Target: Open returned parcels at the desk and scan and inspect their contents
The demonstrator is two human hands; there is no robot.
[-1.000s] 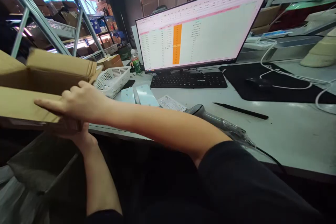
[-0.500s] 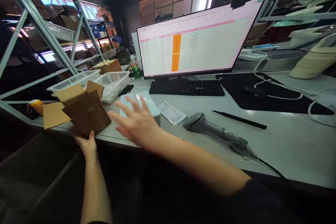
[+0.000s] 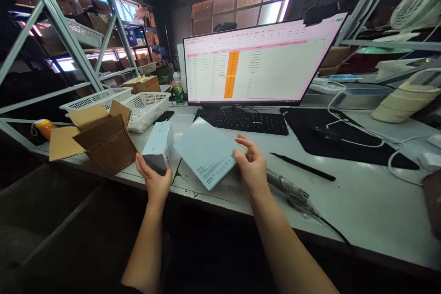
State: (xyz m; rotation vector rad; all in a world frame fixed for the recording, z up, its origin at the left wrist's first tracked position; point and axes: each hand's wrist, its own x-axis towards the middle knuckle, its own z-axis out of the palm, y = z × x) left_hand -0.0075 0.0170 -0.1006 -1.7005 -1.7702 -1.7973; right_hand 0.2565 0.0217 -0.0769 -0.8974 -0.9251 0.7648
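Observation:
My left hand [image 3: 155, 181] is closed around the near end of a small light-blue box [image 3: 155, 142], thumb on its right side and fingers on its left. My right hand [image 3: 251, 163] pinches the right corner of a second light-blue box [image 3: 206, 149], wider and flatter, tilted with its printed face showing. The opened cardboard box [image 3: 110, 151] lies left of my left hand, flaps spread, apart from it. Behind my right hand is the barcode scanner [image 3: 284, 183], its head hidden by the hand and the wide box.
White perforated baskets [image 3: 148, 108] stand behind the cardboard box. A keyboard [image 3: 241, 119] sits below the monitor [image 3: 262, 64]. A black pen-like tool [image 3: 303, 166] and a mouse pad [image 3: 351, 142] with cables lie to the right. The table's front edge [image 3: 203, 200] runs below my hands.
My left hand has let go of the cardboard box and holds the small light-blue box. My right hand, open before, has moved right, gripping the wide light-blue box. The boxes are now apart.

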